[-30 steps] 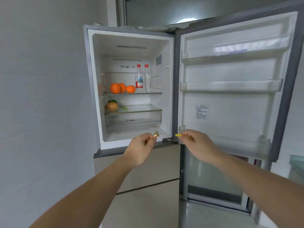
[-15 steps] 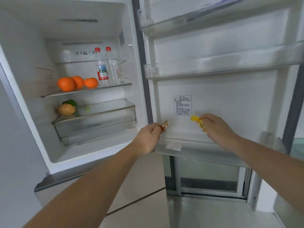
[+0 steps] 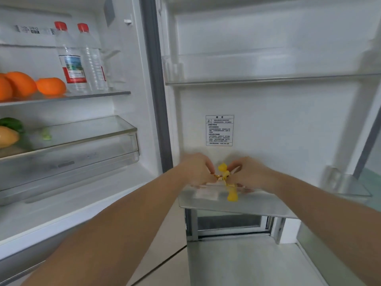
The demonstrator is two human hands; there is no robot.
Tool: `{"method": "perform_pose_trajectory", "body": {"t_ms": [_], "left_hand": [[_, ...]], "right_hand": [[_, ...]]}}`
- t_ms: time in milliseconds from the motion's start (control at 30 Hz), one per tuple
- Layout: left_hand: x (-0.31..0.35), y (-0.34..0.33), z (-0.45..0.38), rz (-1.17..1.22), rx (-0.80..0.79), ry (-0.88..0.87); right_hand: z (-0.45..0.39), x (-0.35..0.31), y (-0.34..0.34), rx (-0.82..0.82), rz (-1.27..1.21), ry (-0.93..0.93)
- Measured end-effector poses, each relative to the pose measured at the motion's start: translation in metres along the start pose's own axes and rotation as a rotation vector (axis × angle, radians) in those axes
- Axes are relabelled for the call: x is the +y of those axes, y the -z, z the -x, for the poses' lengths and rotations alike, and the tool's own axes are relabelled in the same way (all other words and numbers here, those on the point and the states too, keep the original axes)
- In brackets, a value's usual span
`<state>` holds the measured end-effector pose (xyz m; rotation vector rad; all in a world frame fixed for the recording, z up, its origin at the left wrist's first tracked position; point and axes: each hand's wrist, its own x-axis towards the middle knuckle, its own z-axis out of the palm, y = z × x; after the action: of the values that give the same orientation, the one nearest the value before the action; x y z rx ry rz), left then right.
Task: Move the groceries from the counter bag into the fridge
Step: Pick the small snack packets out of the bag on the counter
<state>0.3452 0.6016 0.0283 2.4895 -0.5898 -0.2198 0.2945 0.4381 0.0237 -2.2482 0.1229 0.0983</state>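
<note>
My left hand [image 3: 199, 169] and my right hand [image 3: 250, 172] meet over the lowest bin of the open fridge door [image 3: 237, 205]. The left fingers pinch a small gold-wrapped item [image 3: 216, 176]. A small yellow wrapped item [image 3: 223, 171] sticks up from my right fingers, close against the gold one. Another yellow piece [image 3: 232, 195] shows lower, inside the clear bin, below the hands; it is blurred and I cannot tell whether it is a separate item.
Inside the fridge, oranges [image 3: 31, 85] and two water bottles [image 3: 82, 58] stand on a glass shelf. A green and a yellow vegetable [image 3: 8, 133] lie on the crisper lid. The upper door bin [image 3: 247, 77] holds nothing. A warning sticker [image 3: 219, 130] is on the door.
The view has closed in on the fridge door. Both hands moved together and down to the lowest door bin, still holding the small gold and yellow items.
</note>
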Motion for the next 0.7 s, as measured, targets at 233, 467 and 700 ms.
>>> {"method": "perform_pose_trajectory", "body": {"t_ms": [233, 467, 700], "left_hand": [[-0.009, -0.006, -0.017, -0.212, -0.028, 0.028], [-0.015, -0.014, -0.03, -0.3, -0.041, 0.055], [-0.012, -0.007, -0.022, -0.17, 0.109, -0.014]], "right_hand": [[-0.017, -0.013, -0.02, 0.012, 0.171, -0.026], [-0.018, -0.016, -0.023, 0.02, 0.191, -0.06], [-0.02, -0.008, -0.016, 0.056, 0.209, -0.015]]}}
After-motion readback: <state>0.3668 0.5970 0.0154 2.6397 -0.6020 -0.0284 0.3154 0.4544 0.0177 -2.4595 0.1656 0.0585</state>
